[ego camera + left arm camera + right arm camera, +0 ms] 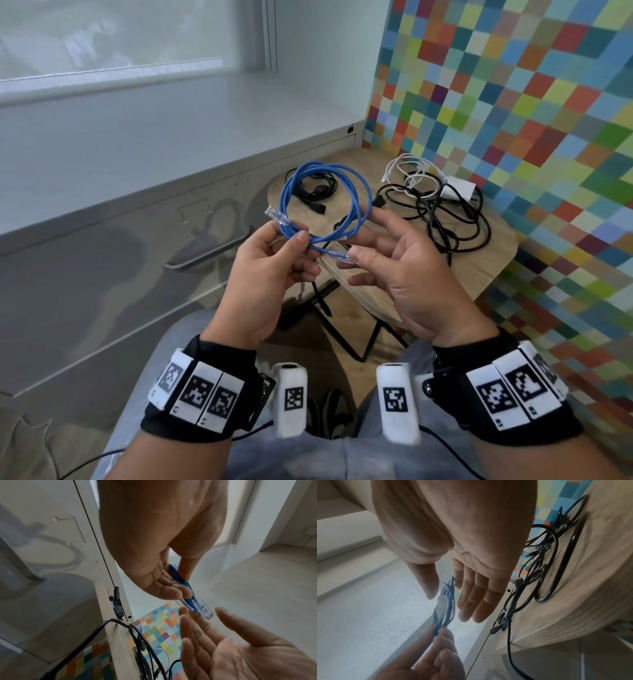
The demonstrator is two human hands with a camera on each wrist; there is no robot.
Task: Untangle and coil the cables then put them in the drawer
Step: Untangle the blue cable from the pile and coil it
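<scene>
Progress looks partial to me: the blue cable [325,202] is coiled and pinched in my left hand [270,270], held above the small wooden table [428,274], while my right hand [407,274] hovers beside its loose plug, fingers spread, gripping nothing. Black cables [445,219] and a white cable [407,171] lie tangled on the table. The drawer [102,257] at my left is shut, its handle [209,250] within free reach.

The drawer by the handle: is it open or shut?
Shut: the drawer front sits flush with the cabinet, handle untouched, and the left hand pinches the blue cable.
</scene>
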